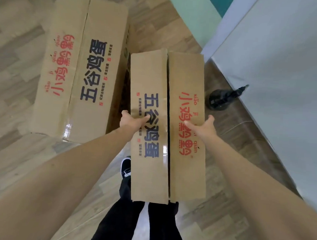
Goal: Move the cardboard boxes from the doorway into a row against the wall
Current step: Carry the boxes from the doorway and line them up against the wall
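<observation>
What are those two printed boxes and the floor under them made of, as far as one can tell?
The box being held and the box on the floor look like plain brown corrugated cardboard: matte, creased, with glossy clear tape at the seams. The floor looks like wood-grain planks, perhaps laminate, with a slight sheen.

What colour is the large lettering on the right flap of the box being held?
Red, on the held cardboard box; clearest in the head view.
</observation>
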